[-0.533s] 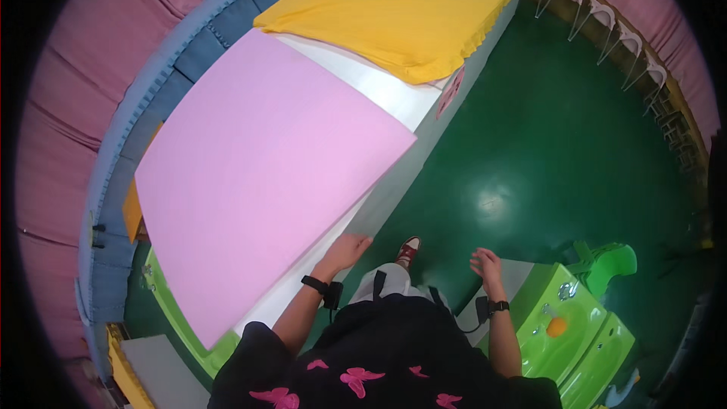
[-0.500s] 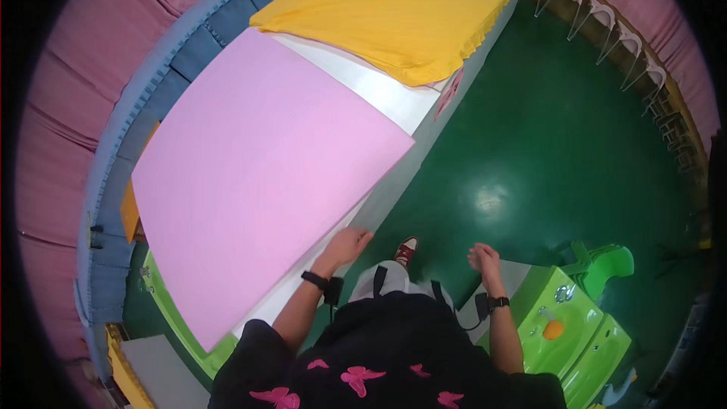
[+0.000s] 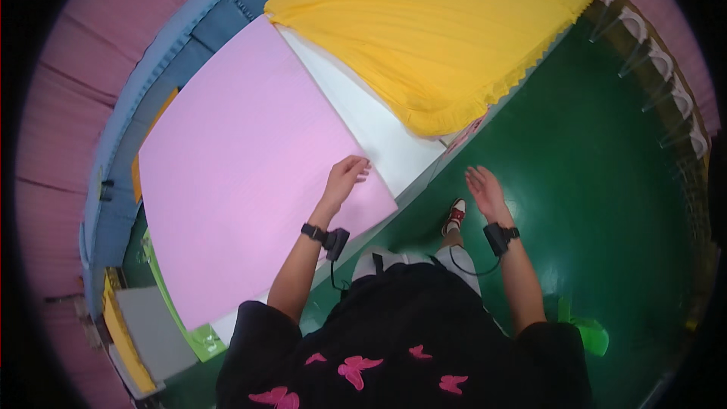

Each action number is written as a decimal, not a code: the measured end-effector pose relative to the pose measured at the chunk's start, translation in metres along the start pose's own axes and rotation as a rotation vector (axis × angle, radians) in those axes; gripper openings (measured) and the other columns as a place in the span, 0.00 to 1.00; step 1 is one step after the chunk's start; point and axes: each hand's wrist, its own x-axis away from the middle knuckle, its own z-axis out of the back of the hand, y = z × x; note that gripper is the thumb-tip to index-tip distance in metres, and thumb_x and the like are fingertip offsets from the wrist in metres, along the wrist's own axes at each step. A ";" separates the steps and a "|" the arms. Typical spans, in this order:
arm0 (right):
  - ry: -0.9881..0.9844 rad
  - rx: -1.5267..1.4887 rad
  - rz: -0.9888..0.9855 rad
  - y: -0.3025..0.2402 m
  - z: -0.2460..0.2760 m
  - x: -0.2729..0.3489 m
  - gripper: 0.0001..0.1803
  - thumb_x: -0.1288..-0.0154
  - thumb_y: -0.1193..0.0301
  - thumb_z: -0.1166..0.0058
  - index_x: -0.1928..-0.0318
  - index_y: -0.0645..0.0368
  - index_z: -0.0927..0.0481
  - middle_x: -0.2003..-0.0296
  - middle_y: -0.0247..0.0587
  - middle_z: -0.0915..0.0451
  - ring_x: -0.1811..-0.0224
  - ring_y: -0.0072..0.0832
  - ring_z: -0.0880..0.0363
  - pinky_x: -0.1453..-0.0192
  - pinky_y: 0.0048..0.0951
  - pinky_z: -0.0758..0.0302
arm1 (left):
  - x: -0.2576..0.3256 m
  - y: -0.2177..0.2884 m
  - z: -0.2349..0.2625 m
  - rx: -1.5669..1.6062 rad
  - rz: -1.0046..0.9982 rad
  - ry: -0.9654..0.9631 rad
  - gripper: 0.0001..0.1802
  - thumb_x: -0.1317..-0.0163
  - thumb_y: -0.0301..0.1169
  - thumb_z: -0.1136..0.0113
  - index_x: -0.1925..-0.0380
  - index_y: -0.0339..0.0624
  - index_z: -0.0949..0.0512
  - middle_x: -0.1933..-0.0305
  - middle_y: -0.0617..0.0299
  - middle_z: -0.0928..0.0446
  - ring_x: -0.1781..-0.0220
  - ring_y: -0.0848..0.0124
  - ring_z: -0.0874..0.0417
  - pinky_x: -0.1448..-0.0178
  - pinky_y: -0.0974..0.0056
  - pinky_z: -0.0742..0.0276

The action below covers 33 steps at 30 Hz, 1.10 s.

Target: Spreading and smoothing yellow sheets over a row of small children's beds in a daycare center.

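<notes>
Over the near right part of a flat pink sheet or pad [image 3: 235, 159] is my left hand [image 3: 348, 177], its fingers loosely bent and holding nothing that I can see. Whether it touches the pink surface I cannot tell. Out over the green floor, my right hand [image 3: 485, 188] has its fingers apart and nothing in them. Beyond my hands a yellow cloth with a ruffled edge [image 3: 447, 38] covers the far part of the same white platform [image 3: 413, 153]. A bare white strip shows between the pink piece and the cloth.
Blue padded panels [image 3: 212, 30] and a pink curtain [image 3: 98, 53] run along the left. White folding seats [image 3: 661, 60] line the right wall. A green plastic chair [image 3: 589, 335] stands at the lower right on the green floor [image 3: 606, 182]. A grey-topped unit [image 3: 157, 326] sits lower left.
I have stepped forward along the platform, and the yellow cloth is nearer. Both hands have reached farther forward, the left now over the pink surface. The green sinks have left the view at lower right.
</notes>
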 end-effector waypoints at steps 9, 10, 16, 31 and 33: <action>-0.087 0.024 -0.337 -0.055 -0.067 -0.138 0.16 0.34 0.66 0.40 0.51 0.59 0.26 0.52 0.45 0.21 0.48 0.32 0.23 0.40 0.34 0.26 | -0.192 -0.012 -0.094 0.820 0.237 0.191 0.19 0.34 0.33 0.38 0.52 0.36 0.35 0.52 0.55 0.34 0.53 0.60 0.25 0.45 0.55 0.16; -0.064 0.044 -0.385 -0.054 -0.081 -0.137 0.14 0.37 0.68 0.37 0.54 0.57 0.25 0.60 0.39 0.20 0.54 0.30 0.22 0.45 0.33 0.23 | -0.203 -0.024 -0.088 0.739 0.292 0.279 0.23 0.36 0.37 0.37 0.51 0.35 0.35 0.53 0.55 0.34 0.55 0.61 0.24 0.49 0.56 0.15; -0.143 -0.004 -0.483 -0.065 -0.069 -0.143 0.07 0.37 0.75 0.42 0.60 0.57 0.26 0.71 0.34 0.25 0.69 0.26 0.25 0.56 0.31 0.23 | -0.236 -0.027 -0.128 0.213 0.369 0.564 0.18 0.39 0.44 0.33 0.67 0.40 0.25 0.74 0.64 0.25 0.75 0.74 0.25 0.70 0.67 0.22; -0.387 0.188 -0.616 -0.117 -0.069 -0.127 0.10 0.43 0.81 0.52 0.59 0.60 0.30 0.71 0.33 0.30 0.73 0.24 0.33 0.64 0.28 0.30 | -0.192 0.037 -0.111 1.330 0.015 -0.084 0.17 0.32 0.36 0.50 0.49 0.37 0.27 0.45 0.57 0.21 0.42 0.64 0.22 0.33 0.60 0.32; -0.358 0.239 -0.616 -0.117 -0.070 -0.126 0.11 0.44 0.81 0.53 0.58 0.61 0.30 0.71 0.34 0.30 0.73 0.24 0.34 0.65 0.28 0.31 | -0.217 0.035 -0.090 1.468 -0.005 0.100 0.22 0.30 0.42 0.50 0.46 0.36 0.28 0.43 0.55 0.23 0.40 0.63 0.23 0.32 0.58 0.31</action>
